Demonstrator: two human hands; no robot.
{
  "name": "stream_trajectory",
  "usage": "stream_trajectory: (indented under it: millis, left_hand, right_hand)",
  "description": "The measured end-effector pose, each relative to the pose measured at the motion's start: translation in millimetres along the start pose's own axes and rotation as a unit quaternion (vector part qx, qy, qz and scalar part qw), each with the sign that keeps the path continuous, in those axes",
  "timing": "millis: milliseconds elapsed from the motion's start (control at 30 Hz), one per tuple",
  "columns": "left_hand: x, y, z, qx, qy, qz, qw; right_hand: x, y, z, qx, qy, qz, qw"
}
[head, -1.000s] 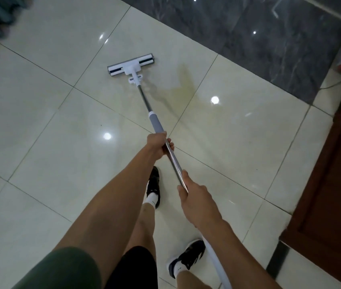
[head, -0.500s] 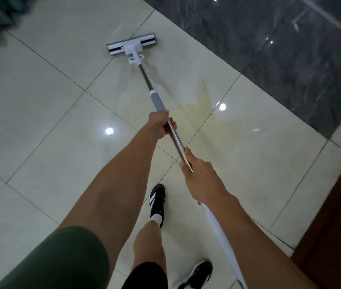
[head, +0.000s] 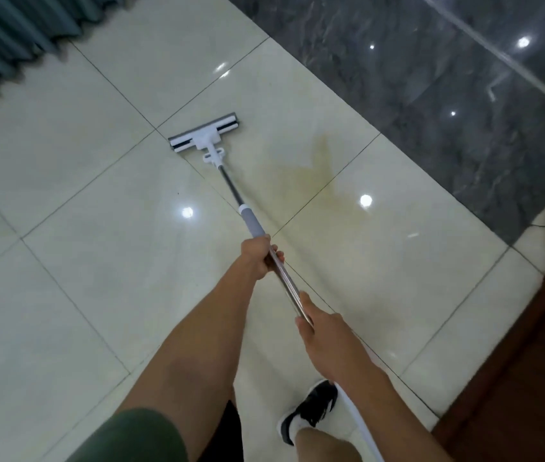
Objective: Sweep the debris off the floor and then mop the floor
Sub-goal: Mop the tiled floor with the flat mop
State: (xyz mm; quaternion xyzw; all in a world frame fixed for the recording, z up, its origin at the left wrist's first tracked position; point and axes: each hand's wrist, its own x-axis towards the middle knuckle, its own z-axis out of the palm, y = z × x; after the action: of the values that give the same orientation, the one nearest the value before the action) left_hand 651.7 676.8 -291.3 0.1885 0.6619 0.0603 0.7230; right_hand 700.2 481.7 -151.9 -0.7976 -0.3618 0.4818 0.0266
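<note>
Both hands wrap the mop pole [head: 231,188]: left hand [head: 259,258] ahead, right hand [head: 326,338] behind. The mop head [head: 204,136] lies flat on the cream tile floor [head: 81,278] at eleven o'clock, yellowish stain [head: 317,168] at its three o'clock.

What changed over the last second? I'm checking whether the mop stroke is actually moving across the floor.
The mop head was pushed away over the cream tiles, then drawn back toward the person, who stepped forward. It now lies left of the yellowish stain, not on it. Unchanged: the left hand and the right hand grip the mop handle, left ahead.
</note>
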Motion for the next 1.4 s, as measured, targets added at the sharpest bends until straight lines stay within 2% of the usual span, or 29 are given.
stream_trajectory:
  millis: [133, 233, 433, 800, 1233, 1400]
  left_hand:
    - [-43, -88, 6, -0.008, 0.014, -0.016, 1.0]
    - [-68, -132, 13, -0.024, 0.015, -0.026, 0.999]
    - [-73, -134, 11, -0.009, 0.027, -0.023, 0.999]
    - [-24, -33, -36, -0.015, 0.027, -0.008, 0.999]
    - [71, 201, -140, -0.04, 0.046, 0.041, 0.997]
    - [74, 212, -167, -0.039, 0.02, 0.032, 0.999]
  right_hand:
    - [-68, 62, 21, 0.015, -0.029, 0.004, 0.999]
    - [-101, 91, 27, 0.023, -0.038, 0.009, 0.999]
    - [-106, 95, 30, 0.032, -0.04, 0.0, 0.999]
    - [-33, 1, 23, 0.021, -0.035, -0.013, 0.999]
    - [139, -212, -18, 0.028, -0.044, -0.063, 0.997]
    - [142, -235, -5, 0.007, -0.054, -0.056, 0.997]
